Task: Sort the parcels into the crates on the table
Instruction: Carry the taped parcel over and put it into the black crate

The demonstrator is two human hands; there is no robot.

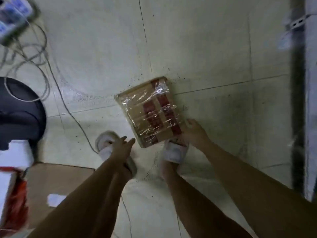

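A flat brown cardboard parcel [151, 111] with red print and shiny clear tape lies on the tiled floor in front of my feet. My right hand [193, 133] touches its near right corner, thumb on the edge; whether it grips the parcel is unclear. My left hand [123, 145] reaches toward the near left corner with fingers stretched out and apart, holding nothing, a short gap from the parcel. No crates or table are in view.
My two feet in pale slippers [175, 152] stand just behind the parcel. A cardboard box [51, 179] lies at lower left, a dark round object [18, 114] at left, loose cables [34, 54] and a power strip [13, 16] at upper left. A grey upright post [310, 100] runs along the right.
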